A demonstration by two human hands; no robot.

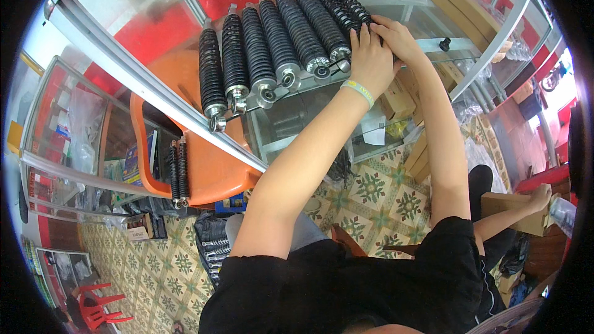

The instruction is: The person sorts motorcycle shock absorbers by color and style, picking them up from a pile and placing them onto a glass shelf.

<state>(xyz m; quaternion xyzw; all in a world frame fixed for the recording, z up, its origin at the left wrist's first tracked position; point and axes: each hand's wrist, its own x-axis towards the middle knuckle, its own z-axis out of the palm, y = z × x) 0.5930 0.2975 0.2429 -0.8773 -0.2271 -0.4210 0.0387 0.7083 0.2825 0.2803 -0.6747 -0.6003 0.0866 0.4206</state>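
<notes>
Several black coil-spring shock absorbers (260, 49) lie side by side on a glass-topped display case (297, 111), their metal eye ends toward me. At the right end of the row, my left hand (370, 62) is closed over the near end of a shock absorber (356, 9). My right hand (396, 40) is right beside it, fingers curled over the same end and partly overlapping the left. Both hands hide the near ends of the two rightmost shock absorbers. A yellowish wristband (359, 91) circles my left wrist.
Two thinner shock absorbers (179, 170) rest on an orange plastic chair (216, 179) at the left. A small black part (445, 44) sits on the glass to the right. Cardboard boxes (398, 100) are inside the case. At the right, another person's hand (540, 198) touches a box (516, 210).
</notes>
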